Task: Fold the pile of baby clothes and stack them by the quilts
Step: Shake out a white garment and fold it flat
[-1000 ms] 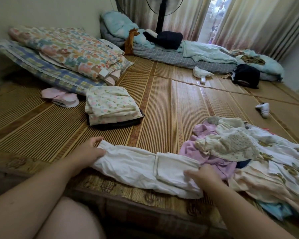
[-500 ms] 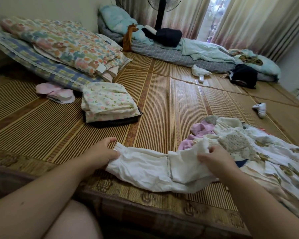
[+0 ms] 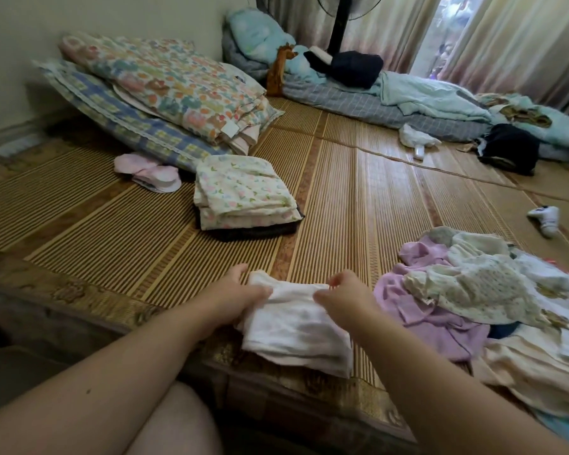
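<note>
A white baby garment (image 3: pixel 296 326) lies folded over on itself on the bamboo mat, right in front of me. My left hand (image 3: pixel 240 297) grips its far left corner, and my right hand (image 3: pixel 345 297) pinches its far right corner. To the right lies the unfolded pile of baby clothes (image 3: pixel 473 290), with a lilac piece and cream pieces on top. A folded stack (image 3: pixel 243 198) with a floral cloth on top sits farther back, beside the quilts (image 3: pixel 165 90) against the wall.
Pink pads (image 3: pixel 151 174) lie left of the folded stack. A mattress with blue bedding (image 3: pixel 408 103) and a fan stand (image 3: pixel 339 24) are at the back. A white sock (image 3: pixel 544 218) and a dark bag (image 3: pixel 509 149) lie at the right. The bamboo mat (image 3: pixel 358 198) covers the floor.
My right hand has carried the garment's right end leftward over the left half, so the long white piece is now half as wide. Both hands now hold its far edge close together.
</note>
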The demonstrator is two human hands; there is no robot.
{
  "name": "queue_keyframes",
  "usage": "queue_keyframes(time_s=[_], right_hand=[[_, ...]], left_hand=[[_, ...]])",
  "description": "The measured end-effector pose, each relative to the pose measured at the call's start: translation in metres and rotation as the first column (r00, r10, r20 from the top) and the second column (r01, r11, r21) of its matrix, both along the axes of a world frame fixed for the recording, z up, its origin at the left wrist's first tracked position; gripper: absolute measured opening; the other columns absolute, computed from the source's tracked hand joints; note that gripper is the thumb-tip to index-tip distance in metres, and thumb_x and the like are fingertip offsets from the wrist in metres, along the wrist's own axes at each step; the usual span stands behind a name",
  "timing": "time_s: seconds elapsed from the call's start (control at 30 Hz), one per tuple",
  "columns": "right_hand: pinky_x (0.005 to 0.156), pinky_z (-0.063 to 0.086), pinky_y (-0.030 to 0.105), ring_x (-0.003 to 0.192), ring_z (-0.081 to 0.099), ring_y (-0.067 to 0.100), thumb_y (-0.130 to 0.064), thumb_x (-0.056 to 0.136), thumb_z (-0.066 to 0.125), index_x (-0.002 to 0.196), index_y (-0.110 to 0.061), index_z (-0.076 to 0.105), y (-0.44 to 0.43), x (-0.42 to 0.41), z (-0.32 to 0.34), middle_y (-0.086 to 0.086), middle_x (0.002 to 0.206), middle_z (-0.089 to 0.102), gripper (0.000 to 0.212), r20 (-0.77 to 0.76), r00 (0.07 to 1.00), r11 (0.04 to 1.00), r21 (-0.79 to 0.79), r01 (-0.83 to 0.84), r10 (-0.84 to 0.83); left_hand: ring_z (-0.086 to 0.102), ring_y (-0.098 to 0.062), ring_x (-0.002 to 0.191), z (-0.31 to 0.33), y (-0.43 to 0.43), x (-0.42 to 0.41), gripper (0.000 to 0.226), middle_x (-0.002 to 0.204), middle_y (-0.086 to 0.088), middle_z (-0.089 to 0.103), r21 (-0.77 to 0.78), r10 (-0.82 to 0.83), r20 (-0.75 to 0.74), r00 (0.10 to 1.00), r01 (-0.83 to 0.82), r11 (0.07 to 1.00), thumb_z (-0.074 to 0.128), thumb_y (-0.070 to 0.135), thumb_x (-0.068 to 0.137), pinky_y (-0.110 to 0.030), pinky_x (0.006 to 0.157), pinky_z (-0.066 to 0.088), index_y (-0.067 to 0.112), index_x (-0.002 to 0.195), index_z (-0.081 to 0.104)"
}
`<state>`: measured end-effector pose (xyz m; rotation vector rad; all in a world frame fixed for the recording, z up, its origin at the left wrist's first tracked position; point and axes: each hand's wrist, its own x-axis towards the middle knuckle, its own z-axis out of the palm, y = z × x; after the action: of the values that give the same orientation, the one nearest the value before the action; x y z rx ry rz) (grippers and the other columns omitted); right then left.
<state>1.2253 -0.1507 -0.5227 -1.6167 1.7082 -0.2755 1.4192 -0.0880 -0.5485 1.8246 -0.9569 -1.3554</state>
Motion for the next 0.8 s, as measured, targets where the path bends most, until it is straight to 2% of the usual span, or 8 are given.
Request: queue_keyframes(time_s=[0.1,0.17,0.23,0.37,0.47,0.53,0.63,0.8], right_hand=[[0.071,0.049,0.033,0.096,0.055,0.022,-0.044,0.074,0.073,0.128,-0.010,0.047,0.001,-0.028,-0.023,0.012,0.121,0.054,0.069,-0.277,0.957,0.996,0.012,0.090,-0.083],[0.069,0.047,0.031,0.096,0.056,0.023,-0.054,0.071,0.074,0.124,-0.006,0.049,0.004,-0.035,-0.033,0.013,0.120,0.055,0.076,-0.313,0.947,0.992,0.071,0.100,-0.073],[0.054,0.041,0.026,0.081,0.059,0.017,-0.052,0.074,0.073,0.112,-0.006,0.058,0.003,-0.038,-0.038,0.008,0.102,0.064,0.061,-0.257,0.963,0.995,0.034,0.089,-0.077],[0.049,0.039,0.022,0.063,0.060,0.008,-0.040,0.085,0.066,0.072,-0.021,0.066,0.004,-0.034,-0.034,-0.006,0.068,0.066,0.023,-0.197,0.980,0.999,0.001,-0.040,0.039],[0.060,0.048,0.028,0.069,0.060,0.013,-0.032,0.092,0.055,0.077,-0.022,0.061,0.005,-0.032,-0.033,-0.003,0.073,0.064,0.019,-0.141,0.988,0.996,-0.059,-0.068,0.059],[0.063,0.048,0.034,0.072,0.057,0.016,-0.032,0.097,0.047,0.083,-0.019,0.054,0.005,-0.030,-0.030,0.001,0.079,0.060,0.020,0.036,0.999,0.993,-0.117,0.021,-0.017],[0.054,0.041,0.030,0.073,0.055,0.015,-0.036,0.100,0.041,0.086,-0.024,0.046,-0.006,-0.018,-0.012,0.001,0.084,0.056,0.019,0.253,0.967,0.969,-0.233,0.081,-0.020],[0.049,0.040,0.019,0.068,0.054,0.010,-0.038,0.100,0.042,0.084,-0.030,0.043,-0.073,0.030,0.043,-0.004,0.081,0.054,0.018,0.347,0.930,0.874,-0.481,0.064,0.123]], left_hand=[[0.063,-0.016,0.086,0.000,0.000,-0.004,0.098,0.121,0.006,0.047,-0.001,-0.213,0.243,0.946,0.220,0.975,0.068,0.021,0.077,-0.026,0.062,0.051,0.048,0.145,0.002],[0.062,-0.013,0.079,-0.002,0.000,-0.007,0.080,0.108,0.008,0.052,-0.045,-0.227,0.406,0.885,0.268,0.962,0.062,0.022,0.084,-0.026,0.061,0.049,0.045,0.142,0.012],[0.060,-0.013,0.086,-0.003,-0.002,-0.008,0.058,0.114,0.005,0.057,-0.096,-0.152,0.459,0.876,0.219,0.971,0.056,0.026,0.091,-0.029,0.070,0.048,0.039,0.139,0.026],[0.056,-0.020,0.102,-0.004,-0.012,-0.008,0.043,0.126,-0.003,0.057,-0.066,-0.058,0.441,0.895,0.097,0.993,0.048,0.035,0.097,-0.033,0.084,0.044,0.026,0.137,0.037],[0.053,-0.019,0.105,-0.006,-0.017,-0.006,0.045,0.130,-0.003,0.055,-0.062,-0.028,0.400,0.916,0.058,0.996,0.045,0.037,0.098,-0.034,0.087,0.043,0.024,0.140,0.037],[0.051,-0.016,0.102,-0.004,-0.019,-0.004,0.046,0.130,-0.002,0.054,-0.097,0.001,0.329,0.944,0.033,0.995,0.045,0.035,0.099,-0.032,0.084,0.040,0.026,0.143,0.035],[0.051,-0.017,0.103,0.012,-0.029,0.002,0.043,0.122,0.000,0.053,-0.210,0.097,0.223,0.970,-0.049,0.976,0.045,0.034,0.099,-0.032,0.084,0.039,0.028,0.141,0.038],[0.049,-0.023,0.111,0.066,-0.078,0.036,0.043,0.124,-0.001,0.052,-0.416,0.363,0.114,0.925,-0.287,0.863,0.048,0.034,0.097,-0.035,0.092,0.038,0.022,0.138,0.045]])
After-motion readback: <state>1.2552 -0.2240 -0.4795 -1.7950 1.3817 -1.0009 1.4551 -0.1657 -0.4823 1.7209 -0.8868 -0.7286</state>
